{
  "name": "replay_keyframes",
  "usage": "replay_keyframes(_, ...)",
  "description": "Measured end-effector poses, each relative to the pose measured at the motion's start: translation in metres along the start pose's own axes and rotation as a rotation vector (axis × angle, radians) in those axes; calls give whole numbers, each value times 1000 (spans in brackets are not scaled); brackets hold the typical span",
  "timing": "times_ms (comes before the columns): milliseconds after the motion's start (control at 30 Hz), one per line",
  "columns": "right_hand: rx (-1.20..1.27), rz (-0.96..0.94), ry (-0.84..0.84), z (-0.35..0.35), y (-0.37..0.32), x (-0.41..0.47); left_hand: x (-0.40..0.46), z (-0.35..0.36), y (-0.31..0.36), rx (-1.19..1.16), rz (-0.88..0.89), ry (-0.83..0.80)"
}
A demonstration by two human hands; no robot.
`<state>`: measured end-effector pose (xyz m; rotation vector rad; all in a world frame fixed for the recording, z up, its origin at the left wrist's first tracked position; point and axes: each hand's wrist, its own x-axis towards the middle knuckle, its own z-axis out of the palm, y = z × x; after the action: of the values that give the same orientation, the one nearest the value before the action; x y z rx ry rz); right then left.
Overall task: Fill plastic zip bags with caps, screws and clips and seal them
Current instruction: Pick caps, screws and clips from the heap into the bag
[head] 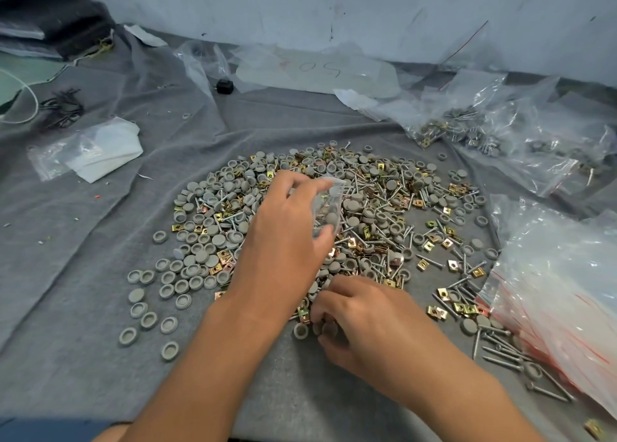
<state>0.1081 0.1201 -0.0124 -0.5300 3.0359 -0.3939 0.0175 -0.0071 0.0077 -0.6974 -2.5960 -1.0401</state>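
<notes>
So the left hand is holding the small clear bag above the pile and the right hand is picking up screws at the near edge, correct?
Not quite. The head view shows the left hand holding the small clear bag above the pile, but the right hand at the near edge is gathering grey caps, not screws.

A grey felt cloth (83, 241) covers the surface, creased in long folds. Behind it stands a pale wall (334, 7) — scuffed, with dark marks and smudges. Dark folded fabric (50, 17) lies at the far left corner. The light is even and cool.
</notes>
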Motion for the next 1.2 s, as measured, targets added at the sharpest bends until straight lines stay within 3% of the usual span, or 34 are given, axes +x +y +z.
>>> replay_keyframes(167,88,43,15,-4,2,0,1,0,0,-5,3,-3)
replay_keyframes(300,268,108,130,-18,14,4,1,0,-1,-5,7,-5)
replay_keyframes(500,58,15,-71,-9,13,-1,1,1,-1,2,3,-6)
replay_keyframes(633,114,-15,-109,-18,9,-4,1,1,-1,-1,8,-9)
replay_keyframes(767,182,-67,-271,-15,0,-13,1,1,-1,-5,2,-18)
replay_keyframes(933,181,-76,-234,-7,-5,-15,1,1,0,2,0,-24)
replay_keyframes(1000,283,-65,-77,-15,3,-10,1,1,0,1,3,-28)
replay_keyframes(1067,391,-33,274,-28,16,-4,1,1,0,3,11,-26)
replay_keyframes(1133,388,0,574,-38,25,7,0,1,0,9,8,-29)
replay_keyframes(1200,323,26,721,-38,28,21,-1,1,2,14,17,-36)
